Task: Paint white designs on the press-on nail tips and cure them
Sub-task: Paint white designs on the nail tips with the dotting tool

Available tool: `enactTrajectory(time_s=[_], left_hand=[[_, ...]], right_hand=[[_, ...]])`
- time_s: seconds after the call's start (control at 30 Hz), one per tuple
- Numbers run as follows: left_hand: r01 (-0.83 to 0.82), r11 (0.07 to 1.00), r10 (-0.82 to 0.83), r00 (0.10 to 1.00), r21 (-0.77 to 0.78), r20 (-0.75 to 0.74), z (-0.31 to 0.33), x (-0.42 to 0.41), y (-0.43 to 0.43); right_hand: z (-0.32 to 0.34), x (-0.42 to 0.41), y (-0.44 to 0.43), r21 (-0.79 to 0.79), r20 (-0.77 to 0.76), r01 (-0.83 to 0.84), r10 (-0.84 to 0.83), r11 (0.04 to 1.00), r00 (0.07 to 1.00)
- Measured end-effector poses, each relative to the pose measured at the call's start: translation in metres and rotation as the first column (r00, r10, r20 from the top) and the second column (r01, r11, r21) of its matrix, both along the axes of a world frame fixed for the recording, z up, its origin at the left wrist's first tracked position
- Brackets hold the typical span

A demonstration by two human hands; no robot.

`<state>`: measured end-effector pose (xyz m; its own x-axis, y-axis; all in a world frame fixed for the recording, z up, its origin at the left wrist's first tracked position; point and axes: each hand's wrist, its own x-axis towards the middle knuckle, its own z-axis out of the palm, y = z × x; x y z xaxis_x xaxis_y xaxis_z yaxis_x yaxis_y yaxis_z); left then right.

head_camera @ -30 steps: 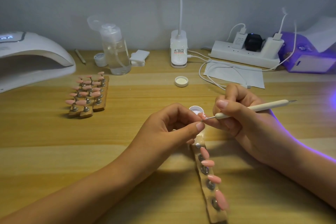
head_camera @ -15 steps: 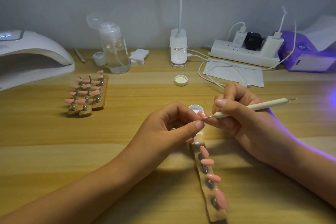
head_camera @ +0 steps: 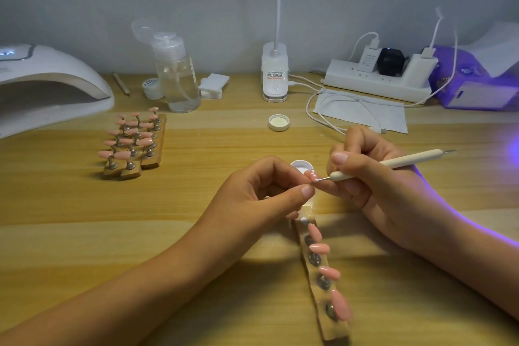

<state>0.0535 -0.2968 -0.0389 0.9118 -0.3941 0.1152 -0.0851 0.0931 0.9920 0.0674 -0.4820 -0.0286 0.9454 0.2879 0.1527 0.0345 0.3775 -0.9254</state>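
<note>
My left hand (head_camera: 261,191) pinches a small pink nail tip (head_camera: 311,176) on its stand, lifted just above the table. My right hand (head_camera: 370,177) grips a cream dotting pen (head_camera: 393,163) like a pencil, its metal point touching the tip, where small white dots show. Behind the tip sits a little white paint pot (head_camera: 301,166), partly hidden by my fingers. Below my hands lies a wooden holder strip (head_camera: 334,329) with several pink tips (head_camera: 320,248) on metal studs. More pink tips stand on wooden strips (head_camera: 134,143) at the left.
A white curing lamp (head_camera: 47,84) sits at far left. Along the back stand a clear pump bottle (head_camera: 177,76), a small jar (head_camera: 151,88), cotton pads (head_camera: 213,84), a desk lamp base (head_camera: 275,76), a power strip (head_camera: 379,78). A loose white cap (head_camera: 278,122) lies mid-table.
Both hands stay almost where they were; the pen point has made only a tiny shift on the nail tip.
</note>
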Motion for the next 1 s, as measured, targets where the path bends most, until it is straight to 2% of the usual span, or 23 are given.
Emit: enactTrajectory(time_s=[0.33, 0.67, 0.77, 0.83, 1.0], left_hand=[[0.002, 1.000, -0.002, 1.000, 0.012, 0.009, -0.002, 0.001, 0.001], [-0.010, 1.000, 0.010, 1.000, -0.003, -0.018, -0.001, 0.000, 0.001], [-0.019, 1.000, 0.018, 1.000, -0.020, -0.019, 0.001, -0.002, 0.003], [-0.012, 1.000, 0.012, 1.000, 0.011, 0.020, 0.003, -0.004, 0.007], [-0.006, 0.979, -0.018, 0.993, 0.203, 0.119, 0.004, -0.004, 0.015]], right_hand=[[0.001, 0.000, 0.001, -0.025, -0.011, 0.031, -0.032, 0.999, 0.999], [0.001, -0.001, -0.003, -0.057, 0.023, -0.042, 0.043, 0.998, 0.999], [0.003, 0.001, -0.005, -0.020, 0.017, -0.040, 0.040, 0.999, 0.999], [0.004, 0.004, -0.007, -0.020, 0.009, 0.003, -0.003, 1.000, 1.000], [0.000, 0.012, -0.013, -0.042, 0.004, 0.062, -0.062, 0.997, 0.998]])
